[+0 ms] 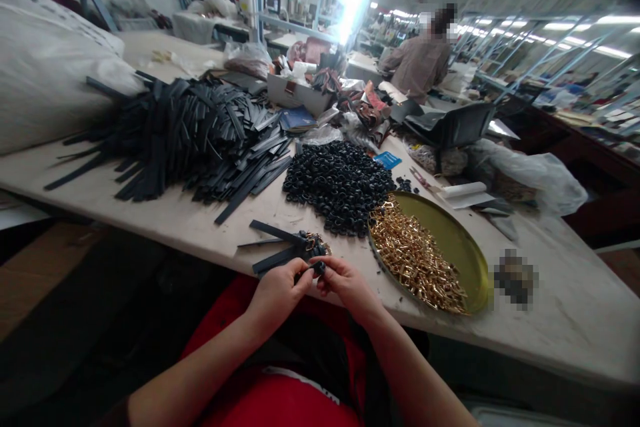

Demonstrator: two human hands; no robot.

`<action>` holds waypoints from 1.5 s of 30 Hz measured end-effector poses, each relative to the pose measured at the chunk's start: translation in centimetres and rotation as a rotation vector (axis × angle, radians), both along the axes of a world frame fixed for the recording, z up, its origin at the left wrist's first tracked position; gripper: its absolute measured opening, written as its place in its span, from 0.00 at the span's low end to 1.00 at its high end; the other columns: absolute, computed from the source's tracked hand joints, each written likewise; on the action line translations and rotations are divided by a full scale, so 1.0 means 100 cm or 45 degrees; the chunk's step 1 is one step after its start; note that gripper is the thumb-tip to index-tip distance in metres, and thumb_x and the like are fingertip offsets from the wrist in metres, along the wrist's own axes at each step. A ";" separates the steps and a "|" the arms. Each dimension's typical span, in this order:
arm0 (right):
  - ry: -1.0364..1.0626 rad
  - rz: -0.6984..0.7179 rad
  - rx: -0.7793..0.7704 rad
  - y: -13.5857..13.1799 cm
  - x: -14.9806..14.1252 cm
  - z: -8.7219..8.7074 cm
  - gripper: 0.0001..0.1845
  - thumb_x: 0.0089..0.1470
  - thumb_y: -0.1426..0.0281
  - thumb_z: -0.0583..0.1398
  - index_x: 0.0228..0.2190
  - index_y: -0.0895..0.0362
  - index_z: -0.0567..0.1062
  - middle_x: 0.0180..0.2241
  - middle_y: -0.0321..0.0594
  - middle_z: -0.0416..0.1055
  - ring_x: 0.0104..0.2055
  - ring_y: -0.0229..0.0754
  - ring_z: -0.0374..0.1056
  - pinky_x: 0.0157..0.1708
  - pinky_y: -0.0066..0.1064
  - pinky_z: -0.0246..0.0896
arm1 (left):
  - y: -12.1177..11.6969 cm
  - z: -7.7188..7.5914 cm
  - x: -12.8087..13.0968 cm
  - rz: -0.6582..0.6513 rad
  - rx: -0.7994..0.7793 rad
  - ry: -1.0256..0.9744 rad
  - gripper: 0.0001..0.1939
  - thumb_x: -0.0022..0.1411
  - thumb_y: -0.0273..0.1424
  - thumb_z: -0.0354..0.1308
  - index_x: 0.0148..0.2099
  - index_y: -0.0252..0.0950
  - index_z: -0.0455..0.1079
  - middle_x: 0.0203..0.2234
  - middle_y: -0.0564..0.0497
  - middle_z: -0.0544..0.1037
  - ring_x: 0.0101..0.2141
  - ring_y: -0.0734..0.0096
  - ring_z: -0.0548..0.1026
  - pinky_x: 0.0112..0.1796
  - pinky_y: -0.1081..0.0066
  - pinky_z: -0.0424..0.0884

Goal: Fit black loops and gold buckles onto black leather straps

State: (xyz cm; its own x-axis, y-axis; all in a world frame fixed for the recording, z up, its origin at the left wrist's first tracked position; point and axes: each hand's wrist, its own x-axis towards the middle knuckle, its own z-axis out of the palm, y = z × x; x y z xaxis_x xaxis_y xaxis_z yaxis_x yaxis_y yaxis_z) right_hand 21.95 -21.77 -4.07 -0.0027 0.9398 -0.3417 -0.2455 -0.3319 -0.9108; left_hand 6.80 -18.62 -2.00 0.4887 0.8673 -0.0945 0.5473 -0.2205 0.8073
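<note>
Close to the table's front edge, my left hand and my right hand meet, both with pinched fingers. Between their fingertips is a small black piece, seemingly the end of a strap or a loop; the fingers hide most of it. Just beyond lie a few black straps with gold buckles at their ends. Farther back is a heap of small black loops. To the right, a round gold-coloured tray holds many small gold metal buckles.
A large pile of loose black straps covers the table's left part, beside a white sack. Scraps, plastic bags and a grey box crowd the back. A blue packet lies behind the loops. Another person stands farther off.
</note>
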 end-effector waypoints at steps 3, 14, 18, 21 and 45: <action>-0.010 0.027 -0.018 -0.004 -0.001 -0.007 0.18 0.44 0.65 0.59 0.38 0.58 0.73 0.20 0.31 0.67 0.21 0.31 0.61 0.23 0.24 0.58 | -0.002 -0.004 -0.002 -0.024 0.006 0.043 0.14 0.60 0.38 0.45 0.33 0.38 0.69 0.21 0.55 0.72 0.24 0.73 0.69 0.25 0.76 0.56; 0.048 -0.167 -0.110 -0.005 -0.007 -0.012 0.16 0.43 0.60 0.61 0.33 0.56 0.71 0.21 0.30 0.67 0.21 0.31 0.63 0.23 0.25 0.60 | 0.005 -0.024 -0.003 -0.071 -0.214 -0.024 0.16 0.58 0.40 0.46 0.26 0.36 0.66 0.15 0.59 0.64 0.18 0.77 0.62 0.20 0.77 0.51; 0.034 -0.221 -0.039 -0.006 -0.009 -0.006 0.16 0.41 0.64 0.64 0.34 0.57 0.73 0.29 0.34 0.71 0.25 0.30 0.64 0.30 0.24 0.60 | 0.006 -0.023 -0.001 -0.037 -0.284 -0.139 0.15 0.60 0.39 0.44 0.28 0.35 0.65 0.16 0.59 0.64 0.19 0.77 0.63 0.21 0.78 0.54; -0.025 -0.241 -0.019 -0.007 -0.007 -0.007 0.15 0.41 0.65 0.64 0.35 0.56 0.75 0.26 0.33 0.71 0.24 0.30 0.63 0.29 0.25 0.59 | 0.008 -0.022 -0.001 -0.086 -0.271 -0.127 0.15 0.60 0.38 0.45 0.28 0.35 0.65 0.17 0.59 0.64 0.20 0.78 0.63 0.21 0.78 0.54; 0.094 -0.271 -0.002 -0.019 -0.019 -0.008 0.12 0.42 0.63 0.64 0.28 0.58 0.72 0.22 0.31 0.66 0.23 0.32 0.58 0.26 0.24 0.55 | -0.011 -0.003 -0.006 -0.104 -0.121 -0.143 0.11 0.60 0.31 0.44 0.42 0.35 0.65 0.34 0.50 0.75 0.35 0.69 0.72 0.36 0.73 0.65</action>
State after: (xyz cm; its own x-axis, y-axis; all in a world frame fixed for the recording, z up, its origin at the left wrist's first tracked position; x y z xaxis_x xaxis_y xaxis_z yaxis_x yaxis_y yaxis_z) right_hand 20.03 -23.66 -4.88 0.1708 0.9212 -0.3496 -0.3761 -0.2670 -0.8873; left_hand 6.24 -19.67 -2.27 0.5696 0.8139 -0.1151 0.4356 -0.1801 0.8819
